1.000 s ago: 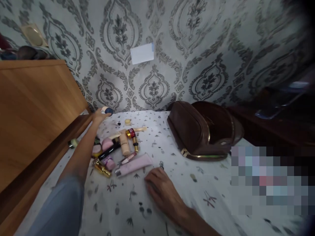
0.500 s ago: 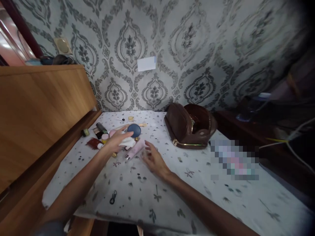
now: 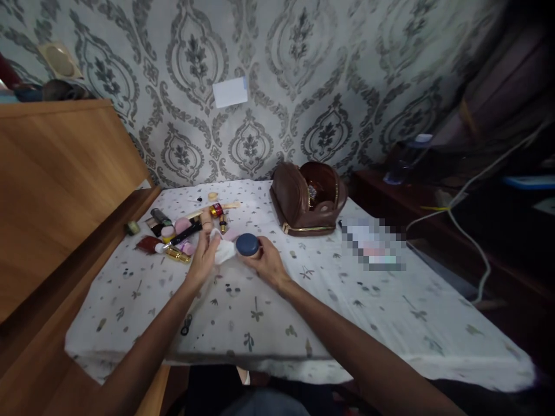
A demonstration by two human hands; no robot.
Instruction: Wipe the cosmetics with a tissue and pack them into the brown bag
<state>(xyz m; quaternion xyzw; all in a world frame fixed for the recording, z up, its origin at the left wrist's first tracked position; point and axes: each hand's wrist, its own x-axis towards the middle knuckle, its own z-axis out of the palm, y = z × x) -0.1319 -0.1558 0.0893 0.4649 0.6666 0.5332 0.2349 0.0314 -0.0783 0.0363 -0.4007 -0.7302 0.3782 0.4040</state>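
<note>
My right hand (image 3: 269, 266) is closed around a small round jar (image 3: 248, 245) with a dark blue lid. Pinched in my left hand (image 3: 203, 259) is a crumpled white cloth or tissue (image 3: 225, 251), its edge close beside the jar. A pale pink tube (image 3: 232, 233) lies behind the cloth, mostly hidden. Left of my left hand spreads a cluster of cosmetics: a gold tube (image 3: 177, 255), a dark red bottle (image 3: 148, 245), a pink sponge (image 3: 182, 225) and several other small items.
An unzipped brown leather bag (image 3: 290, 199) stands at the back of the patterned white cloth-covered table (image 3: 269, 335). Right of it lies a pixelated flat item (image 3: 373, 245). A wooden cabinet (image 3: 65, 190) borders the left side; a cable (image 3: 472, 254) hangs on the right.
The blue-lidded jar has passed from my left hand to my right, while the white cloth stays in my left. My view has shifted right.
</note>
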